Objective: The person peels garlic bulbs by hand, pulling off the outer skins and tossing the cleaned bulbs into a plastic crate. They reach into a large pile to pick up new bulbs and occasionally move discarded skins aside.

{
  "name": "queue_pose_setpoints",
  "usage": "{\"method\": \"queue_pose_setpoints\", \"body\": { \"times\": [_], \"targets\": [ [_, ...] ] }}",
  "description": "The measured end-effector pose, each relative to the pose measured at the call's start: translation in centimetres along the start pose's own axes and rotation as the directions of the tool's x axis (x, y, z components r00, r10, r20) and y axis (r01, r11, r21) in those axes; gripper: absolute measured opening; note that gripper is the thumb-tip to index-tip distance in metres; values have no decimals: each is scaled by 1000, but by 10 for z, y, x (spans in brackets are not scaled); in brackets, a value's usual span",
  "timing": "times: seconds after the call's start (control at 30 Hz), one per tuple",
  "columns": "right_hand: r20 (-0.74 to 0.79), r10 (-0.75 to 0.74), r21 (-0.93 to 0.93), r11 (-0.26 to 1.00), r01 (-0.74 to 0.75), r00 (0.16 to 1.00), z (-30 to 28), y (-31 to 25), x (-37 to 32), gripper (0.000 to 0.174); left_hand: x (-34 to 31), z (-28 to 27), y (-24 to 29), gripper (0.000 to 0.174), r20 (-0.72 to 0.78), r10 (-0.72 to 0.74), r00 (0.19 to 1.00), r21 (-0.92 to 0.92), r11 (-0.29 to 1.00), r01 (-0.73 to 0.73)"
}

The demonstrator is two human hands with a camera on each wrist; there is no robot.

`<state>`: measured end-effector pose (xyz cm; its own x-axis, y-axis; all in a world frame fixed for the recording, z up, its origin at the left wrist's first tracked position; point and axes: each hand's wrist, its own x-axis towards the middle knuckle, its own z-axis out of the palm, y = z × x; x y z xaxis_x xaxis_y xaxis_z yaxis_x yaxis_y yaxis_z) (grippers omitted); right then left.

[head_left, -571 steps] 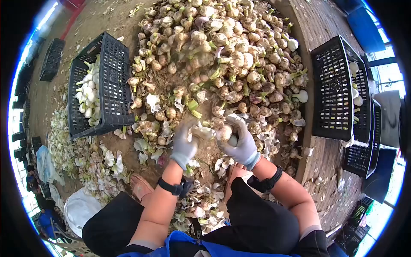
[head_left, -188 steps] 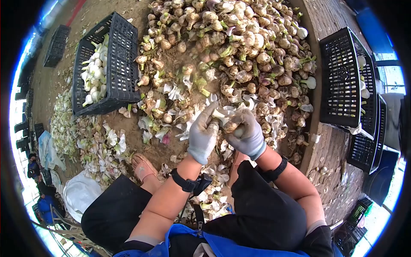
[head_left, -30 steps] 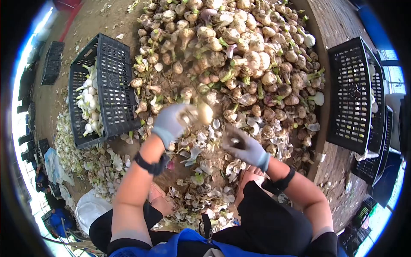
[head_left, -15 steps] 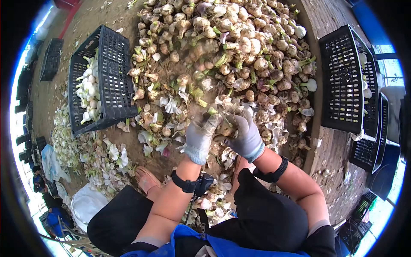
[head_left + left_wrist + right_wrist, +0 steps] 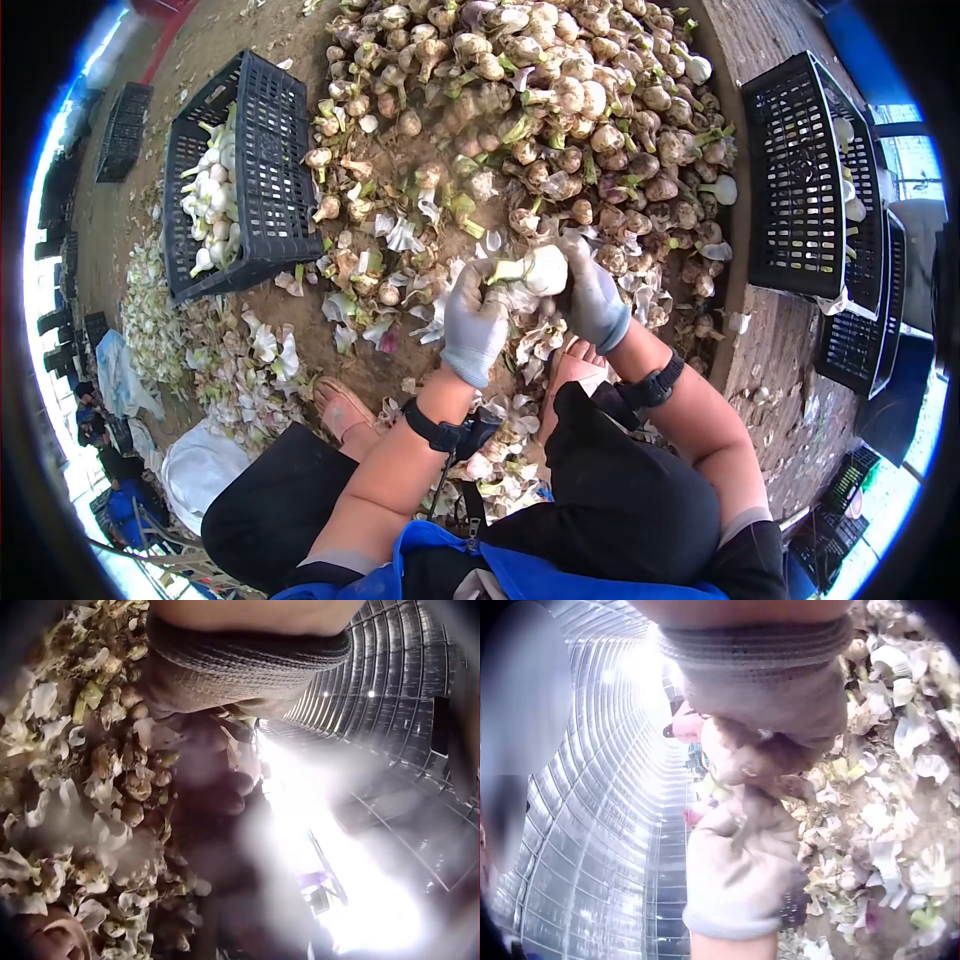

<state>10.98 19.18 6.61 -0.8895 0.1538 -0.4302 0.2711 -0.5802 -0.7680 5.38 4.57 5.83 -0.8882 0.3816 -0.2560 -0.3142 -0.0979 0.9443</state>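
A pale garlic bulb (image 5: 545,270) with its stem pointing left is between my two gloved hands, above the litter of skins. My left hand (image 5: 475,325) pinches it at the stem end, and whitish skin hangs just under the bulb. My right hand (image 5: 598,300) has its fingers curled at the right side of the bulb. In the right wrist view, the left glove (image 5: 742,877) and the right glove (image 5: 772,697) meet, mostly hiding the bulb. The left wrist view shows the left glove's cuff (image 5: 240,667), with the fingers blurred in shadow.
Beyond my hands lies a big heap of unpeeled garlic (image 5: 570,110). A black crate (image 5: 275,160) of white bulbs stands left. More black crates (image 5: 800,190) stand right, past a wooden edge (image 5: 738,200). Skins (image 5: 240,370) litter the ground around my feet.
One second ago the hands were apart, the left holding a bulb over the heap. Then they met around a brownish, skin-covered bulb; now that bulb shows white and the right hand has shifted right.
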Motion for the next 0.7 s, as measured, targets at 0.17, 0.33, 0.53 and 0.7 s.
{"method": "queue_pose_setpoints", "body": {
  "times": [0.17, 0.33, 0.53, 0.7],
  "targets": [
    [-30, -256, -201, 948, 245, 966, -2, 33, 6, 52, -20, 9, 27, 27, 319, 440, 839, 526, 654, -543],
    [153, 261, -137, 961, -241, 953, -26, 9, -10, 59, 2, -20, 26, 25, 288, 34, 957, 65, 996, -55],
    [390, 4, 127, 990, -58, 921, -10, 10, -18, 96, 38, -59, 13, 28, 196, 130, 972, 903, 364, -231],
    [154, -72, 22, 997, 70, 985, -31, 40, -5, 65, 10, -42, 35, 35, 627, 204, 752, 507, 626, -593]
  ]
}}
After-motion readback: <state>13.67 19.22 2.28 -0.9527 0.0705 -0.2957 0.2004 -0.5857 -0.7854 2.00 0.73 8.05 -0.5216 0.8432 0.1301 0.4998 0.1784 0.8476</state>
